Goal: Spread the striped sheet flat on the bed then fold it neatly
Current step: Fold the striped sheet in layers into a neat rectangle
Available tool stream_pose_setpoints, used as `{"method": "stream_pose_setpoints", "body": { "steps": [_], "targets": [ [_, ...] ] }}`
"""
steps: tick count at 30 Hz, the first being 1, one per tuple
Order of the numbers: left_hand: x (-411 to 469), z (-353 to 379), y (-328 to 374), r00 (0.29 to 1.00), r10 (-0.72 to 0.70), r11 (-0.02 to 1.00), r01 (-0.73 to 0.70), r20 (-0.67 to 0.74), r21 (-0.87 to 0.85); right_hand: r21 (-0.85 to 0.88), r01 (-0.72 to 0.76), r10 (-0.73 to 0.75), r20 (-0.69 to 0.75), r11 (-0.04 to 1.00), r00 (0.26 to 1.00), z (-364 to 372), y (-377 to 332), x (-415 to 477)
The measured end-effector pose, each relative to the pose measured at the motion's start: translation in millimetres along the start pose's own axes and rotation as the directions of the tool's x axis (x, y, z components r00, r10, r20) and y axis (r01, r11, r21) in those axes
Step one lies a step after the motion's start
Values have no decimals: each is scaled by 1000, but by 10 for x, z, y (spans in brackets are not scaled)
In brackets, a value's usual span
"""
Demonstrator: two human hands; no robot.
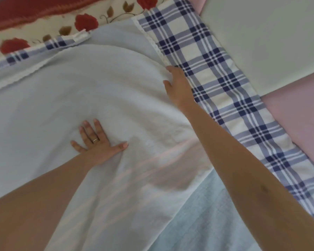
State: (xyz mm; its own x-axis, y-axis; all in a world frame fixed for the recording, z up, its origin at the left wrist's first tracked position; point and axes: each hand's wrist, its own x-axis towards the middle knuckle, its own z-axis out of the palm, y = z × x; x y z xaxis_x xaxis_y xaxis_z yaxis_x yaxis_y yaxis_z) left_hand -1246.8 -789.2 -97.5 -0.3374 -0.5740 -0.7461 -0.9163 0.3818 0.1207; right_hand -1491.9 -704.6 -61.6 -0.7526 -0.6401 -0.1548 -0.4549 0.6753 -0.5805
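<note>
A pale sheet with faint pink stripes (pixel 116 87) lies over the bed, with a soft rounded ridge across its middle. My left hand (pixel 96 142) presses flat on it with fingers spread, a ring on one finger. My right hand (pixel 178 87) reaches further out and rests with straight fingers on the sheet's lace-trimmed right edge (pixel 157 49), where it meets a blue and white checked cloth (pixel 216 82). A light blue layer (pixel 198 223) shows beneath the sheet near me.
The checked cloth runs along the right and far sides of the sheet. A cream blanket with red roses (pixel 53 24) lies at the far edge. On the right are a pale wall (pixel 270 33) and a pink surface (pixel 301 115).
</note>
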Motion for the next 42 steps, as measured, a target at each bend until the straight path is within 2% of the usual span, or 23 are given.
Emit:
{"method": "stream_pose_setpoints", "body": {
  "steps": [3,5,9,14,18,19,20,21,22,23,24,25,26,28,33,36,39,41,42],
  "targets": [
    [48,17,-38,1000,7,1000,-7,-1,8,93,13,-24,121,996,992,345,-323,560],
    [89,38,-31,1000,19,1000,-19,8,10,68,15,-23,120,998,992,532,-382,816],
    [65,16,-46,999,21,1000,-21,35,5,170,-172,166,49,970,985,626,-377,1046],
    [89,-6,-53,999,14,1000,-15,52,13,39,-137,139,-49,990,989,516,-481,1168],
    [92,-12,-52,997,25,999,-27,74,22,-167,-148,125,-144,975,982,654,-614,1050],
    [99,-8,-57,997,28,999,-30,74,23,-229,-55,13,-182,972,983,715,-668,975],
    [106,-11,-63,997,28,999,-30,75,26,-303,108,-168,-180,947,969,786,-749,891],
    [99,-18,-65,996,29,999,-32,81,33,-371,307,-370,-108,876,923,865,-825,812],
    [94,-23,-70,996,30,999,-33,87,35,-391,505,-538,27,770,842,942,-925,763],
    [100,-12,-77,996,31,999,-34,88,38,-355,647,-629,181,675,756,1038,-1031,766],
    [107,-9,-83,995,36,999,-39,91,35,-307,714,-635,327,629,700,1143,-1150,802],
    [97,2,-74,994,44,998,-48,100,38,-276,707,-568,441,651,695,1233,-1234,850],
    [110,4,-89,994,47,998,-50,98,26,-273,669,-481,518,691,707,1344,-1346,954],
    [140,9,-104,994,54,998,-57,93,25,-319,596,-363,558,737,747,1541,-1549,1169],
    [169,34,-135,989,94,995,-95,113,0,-410,486,-254,502,772,827,1795,-1879,1422],
    [171,36,-144,988,97,995,-95,120,-22,-419,507,-289,482,753,827,1850,-1929,1498],
    [173,43,-159,987,107,994,-103,118,-36,-442,480,-264,464,758,845,1891,-1935,1537],
    [175,45,-153,987,115,993,-110,114,-45,-469,466,-311,371,750,875,1927,-1952,1457],
    [172,54,-160,988,112,993,-107,107,-52,-482,483,-387,290,731,875,1975,-1959,1357]
  ]
}}
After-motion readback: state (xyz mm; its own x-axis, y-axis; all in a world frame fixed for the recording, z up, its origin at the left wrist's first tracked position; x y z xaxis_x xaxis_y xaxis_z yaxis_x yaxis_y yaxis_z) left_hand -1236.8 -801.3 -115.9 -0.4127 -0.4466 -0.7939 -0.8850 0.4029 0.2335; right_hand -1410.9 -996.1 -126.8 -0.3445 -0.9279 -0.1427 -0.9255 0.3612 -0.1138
